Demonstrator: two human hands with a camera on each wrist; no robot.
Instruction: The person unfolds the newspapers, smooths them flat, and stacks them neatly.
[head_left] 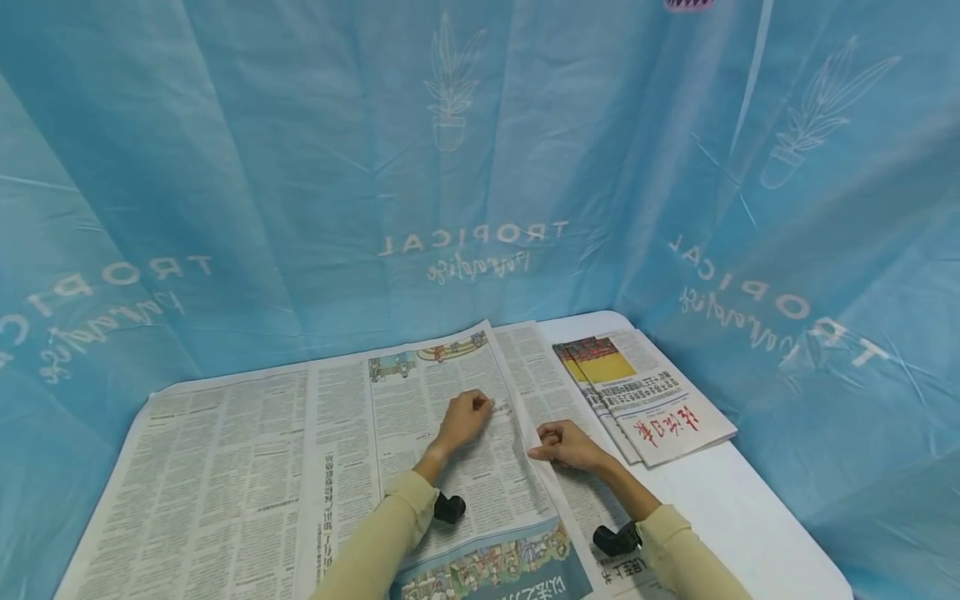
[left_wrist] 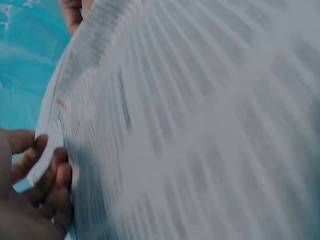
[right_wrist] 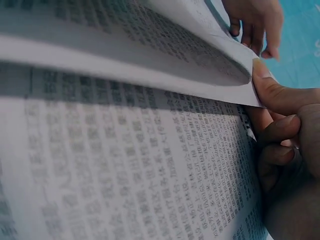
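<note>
A large newspaper [head_left: 247, 467] lies spread open over the table, printed with columns of text and coloured illustrations. Its right-hand page edge stands slightly raised in the head view. My right hand [head_left: 573, 446] pinches that edge between thumb and fingers; in the right wrist view, the thumb [right_wrist: 280, 95] presses on the page's corner-like fold, with another printed sheet beneath. Farther in on the page, my left hand [head_left: 461, 421] has curled fingers. The left wrist view shows the left hand [left_wrist: 40, 195] with a strip of the newspaper between its fingertips.
Folded newspapers [head_left: 660, 408] with red lettering and a yellow picture overlap at the table's right side. The white tabletop [head_left: 720, 500] shows along the right edge. Blue curtains [head_left: 322, 167] with plant drawings hang close behind and beside the table.
</note>
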